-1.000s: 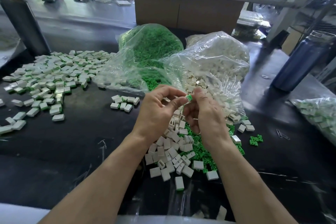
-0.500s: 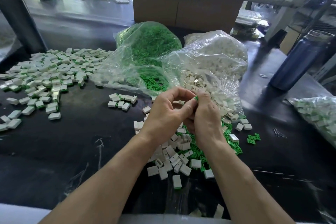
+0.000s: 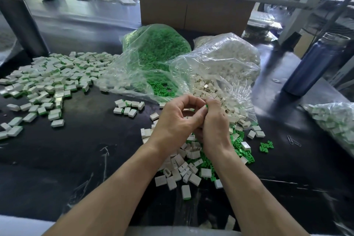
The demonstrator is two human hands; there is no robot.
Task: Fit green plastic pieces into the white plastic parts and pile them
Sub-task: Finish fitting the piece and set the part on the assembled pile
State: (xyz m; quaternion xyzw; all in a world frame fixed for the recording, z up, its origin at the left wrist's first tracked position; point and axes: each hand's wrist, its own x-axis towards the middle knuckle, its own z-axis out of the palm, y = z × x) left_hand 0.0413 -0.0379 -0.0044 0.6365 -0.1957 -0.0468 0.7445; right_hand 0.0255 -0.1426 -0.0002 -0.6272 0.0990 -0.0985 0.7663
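A green plastic piece [image 3: 206, 106] is showing as a small sliver just right of the frame's centre, pinched between the fingertips of both hands. The left hand [image 3: 176, 122] is curling its thumb and forefinger into a ring and gripping the piece from the left; the right hand [image 3: 214, 122] is pressing against it with bent fingers, clamped on the same piece. Whether a white part is sitting between the fingers cannot be told, since the hands are hiding it. Below the hands a loose heap of white plastic parts [image 3: 183, 166] is lying mixed with green pieces [image 3: 243, 151] on the black table [image 3: 76, 159]. At the left of the frame a wide pile of fitted parts [image 3: 47, 78] is spreading out, with a small cluster [image 3: 128, 107] nearer the centre. Behind the hands a clear bag of green pieces [image 3: 159, 51] is leaning beside a clear bag of white parts [image 3: 226, 59]. A blue bottle [image 3: 314, 63] is standing upright at the right edge.
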